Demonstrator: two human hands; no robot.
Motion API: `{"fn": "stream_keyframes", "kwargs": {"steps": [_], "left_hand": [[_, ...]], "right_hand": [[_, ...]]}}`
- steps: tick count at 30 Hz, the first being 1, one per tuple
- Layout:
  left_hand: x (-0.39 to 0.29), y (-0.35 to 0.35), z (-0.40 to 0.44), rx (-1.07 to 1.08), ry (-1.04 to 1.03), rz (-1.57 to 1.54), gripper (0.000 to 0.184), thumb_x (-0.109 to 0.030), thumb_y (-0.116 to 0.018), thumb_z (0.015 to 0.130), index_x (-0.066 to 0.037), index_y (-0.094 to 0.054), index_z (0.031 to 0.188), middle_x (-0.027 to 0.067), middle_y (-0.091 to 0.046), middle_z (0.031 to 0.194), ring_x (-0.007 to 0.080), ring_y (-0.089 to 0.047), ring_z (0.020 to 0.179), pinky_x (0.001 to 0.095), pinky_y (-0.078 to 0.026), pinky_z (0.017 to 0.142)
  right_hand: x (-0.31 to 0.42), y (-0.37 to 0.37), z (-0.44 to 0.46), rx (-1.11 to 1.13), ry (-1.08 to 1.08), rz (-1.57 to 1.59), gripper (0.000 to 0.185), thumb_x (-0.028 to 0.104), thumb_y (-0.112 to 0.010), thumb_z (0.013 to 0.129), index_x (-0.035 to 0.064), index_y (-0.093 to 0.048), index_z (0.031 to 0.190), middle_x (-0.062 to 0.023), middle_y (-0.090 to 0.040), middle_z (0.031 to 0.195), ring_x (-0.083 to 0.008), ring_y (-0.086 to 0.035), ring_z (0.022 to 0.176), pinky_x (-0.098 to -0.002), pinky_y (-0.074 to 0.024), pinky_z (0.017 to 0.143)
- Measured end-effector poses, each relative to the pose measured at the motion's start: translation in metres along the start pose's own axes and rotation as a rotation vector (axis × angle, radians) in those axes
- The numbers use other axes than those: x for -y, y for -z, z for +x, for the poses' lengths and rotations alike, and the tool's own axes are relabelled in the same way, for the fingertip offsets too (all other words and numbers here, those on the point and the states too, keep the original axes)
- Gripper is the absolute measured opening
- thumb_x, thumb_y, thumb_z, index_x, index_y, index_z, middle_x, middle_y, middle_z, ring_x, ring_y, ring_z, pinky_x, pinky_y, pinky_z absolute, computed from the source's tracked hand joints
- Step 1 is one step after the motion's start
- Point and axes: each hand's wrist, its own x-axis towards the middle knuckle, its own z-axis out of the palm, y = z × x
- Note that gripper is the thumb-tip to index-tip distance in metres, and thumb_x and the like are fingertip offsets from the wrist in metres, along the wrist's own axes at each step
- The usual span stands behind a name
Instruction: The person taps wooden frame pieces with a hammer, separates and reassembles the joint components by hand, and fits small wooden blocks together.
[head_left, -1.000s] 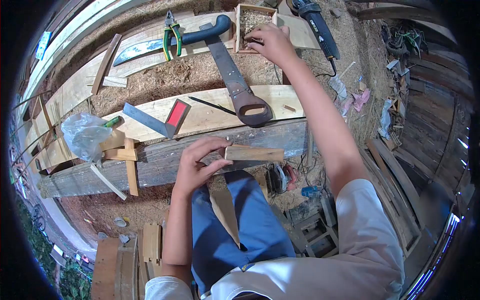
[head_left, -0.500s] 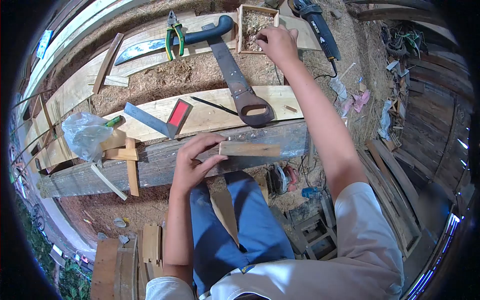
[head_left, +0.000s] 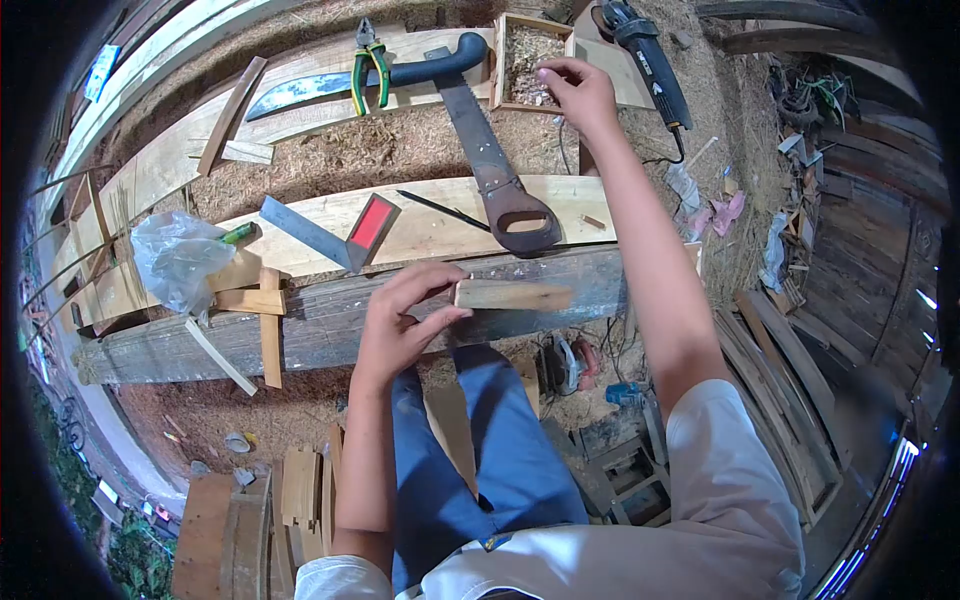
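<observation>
My left hand [head_left: 400, 325] grips the left end of a short wooden block [head_left: 515, 295] between thumb and fingers, above the grey plank. Up at the far side, my right hand [head_left: 585, 97] is at the right edge of a small wooden box [head_left: 497, 75] that holds small bits and shavings. Its thumb and fingertips are pinched together; anything between them is too small to make out. Just left of the box are a hand saw [head_left: 490, 160] and a machete with a dark handle [head_left: 430, 70].
Pliers [head_left: 369, 70] lie across the machete. On the pale board rest a try square [head_left: 350, 235], a pencil [head_left: 440, 208] and a plastic bag [head_left: 178, 262]. An angle grinder [head_left: 645, 65] lies at the back right. Crossed wood strips [head_left: 270, 330] sit on the grey plank [head_left: 330, 325].
My right hand has drawn back slightly from inside the box to its right edge. My left hand keeps its hold on the wooden block. The whole view has shifted a little.
</observation>
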Motion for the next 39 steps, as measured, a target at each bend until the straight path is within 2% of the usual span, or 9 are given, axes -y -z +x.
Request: {"fn": "stream_keyframes", "kwargs": {"steps": [2, 8, 11, 15, 19, 22, 28, 37, 39], "left_hand": [[0.001, 0.002, 0.000, -0.020, -0.003, 0.009, 0.039, -0.009, -0.085, 0.076, -0.001, -0.073, 0.112, 0.0122, -0.073, 0.111, 0.0265, -0.069, 0.104, 0.0368, -0.054, 0.092], [-0.005, -0.001, 0.001, 0.019, -0.029, 0.017, 0.038, -0.009, -0.085, 0.076, 0.000, -0.073, 0.111, 0.0125, -0.073, 0.110, 0.0272, -0.070, 0.102, 0.0369, -0.054, 0.091], [-0.008, -0.004, -0.001, 0.023, -0.025, 0.023, 0.038, -0.009, -0.085, 0.076, 0.000, -0.072, 0.111, 0.0125, -0.073, 0.109, 0.0276, -0.070, 0.102, 0.0368, -0.053, 0.091], [-0.001, -0.007, -0.003, 0.016, -0.052, 0.011, 0.038, -0.009, -0.085, 0.076, 0.000, -0.072, 0.111, 0.0123, -0.073, 0.109, 0.0270, -0.070, 0.102, 0.0365, -0.053, 0.091], [-0.003, -0.008, -0.006, -0.006, -0.033, 0.020, 0.039, -0.009, -0.085, 0.075, -0.001, -0.073, 0.111, 0.0123, -0.073, 0.109, 0.0267, -0.070, 0.102, 0.0365, -0.054, 0.091], [-0.002, -0.008, -0.007, -0.019, -0.023, -0.002, 0.039, -0.010, -0.085, 0.075, -0.001, -0.073, 0.111, 0.0125, -0.073, 0.108, 0.0266, -0.070, 0.102, 0.0364, -0.054, 0.091], [0.004, -0.010, -0.007, -0.037, -0.040, -0.015, 0.039, -0.009, -0.085, 0.075, -0.001, -0.073, 0.111, 0.0124, -0.073, 0.108, 0.0264, -0.070, 0.101, 0.0363, -0.054, 0.090], [0.002, -0.010, -0.007, -0.044, -0.052, 0.030, 0.039, -0.009, -0.085, 0.075, -0.001, -0.073, 0.111, 0.0125, -0.073, 0.108, 0.0257, -0.070, 0.099, 0.0359, -0.054, 0.089], [0.000, -0.012, -0.007, -0.051, -0.045, 0.043, 0.039, -0.009, -0.085, 0.075, -0.001, -0.073, 0.111, 0.0125, -0.073, 0.108, 0.0256, -0.070, 0.099, 0.0357, -0.054, 0.088]], "right_hand": [[0.008, -0.002, -0.005, -0.013, -0.053, 0.278, 0.020, 0.013, -0.080, 0.089, 0.0065, -0.078, 0.108, 0.0033, -0.070, 0.086, -0.0035, -0.058, 0.073, -0.0212, -0.0432, 0.060], [0.010, 0.000, -0.009, -0.032, -0.094, 0.336, 0.023, 0.010, -0.078, 0.088, 0.0081, -0.077, 0.110, 0.0019, -0.068, 0.086, -0.0063, -0.058, 0.073, -0.0232, -0.0461, 0.066], [0.008, 0.002, -0.001, -0.021, -0.083, 0.209, 0.029, 0.010, -0.078, 0.087, 0.0109, -0.076, 0.116, 0.0005, -0.070, 0.087, -0.0069, -0.058, 0.072, -0.0244, -0.0465, 0.063], [-0.003, -0.001, 0.010, -0.010, 0.057, 0.028, 0.029, 0.007, -0.069, 0.094, 0.0082, -0.073, 0.123, -0.0008, -0.073, 0.094, -0.0070, -0.064, 0.084, -0.0247, -0.0504, 0.072], [0.003, 0.002, -0.003, -0.086, 0.215, -0.436, 0.021, 0.022, -0.073, 0.086, 0.0210, -0.080, 0.106, -0.0070, -0.075, 0.093, -0.0270, -0.070, 0.089, -0.0411, -0.0529, 0.080], [0.015, 0.005, -0.012, -0.057, 0.282, -0.849, 0.017, 0.022, -0.073, 0.083, 0.0219, -0.081, 0.099, -0.0051, -0.075, 0.100, -0.0294, -0.067, 0.102, -0.0468, -0.0467, 0.089], [0.024, 0.001, -0.014, 0.022, 0.267, -1.089, 0.013, 0.024, -0.074, 0.085, 0.0195, -0.079, 0.097, -0.0054, -0.074, 0.103, -0.0297, -0.064, 0.110, -0.0498, -0.0439, 0.093], [0.004, 0.007, -0.011, -0.053, 0.338, -0.617, 0.016, 0.025, -0.076, 0.085, 0.0144, -0.078, 0.097, -0.0035, -0.077, 0.089, -0.0193, -0.072, 0.078, -0.0335, -0.0555, 0.073], [0.008, 0.009, -0.015, -0.025, 0.210, -0.521, 0.017, 0.027, -0.076, 0.082, 0.0159, -0.078, 0.094, -0.0043, -0.076, 0.090, -0.0231, -0.072, 0.085, -0.0372, -0.0545, 0.077]]}}
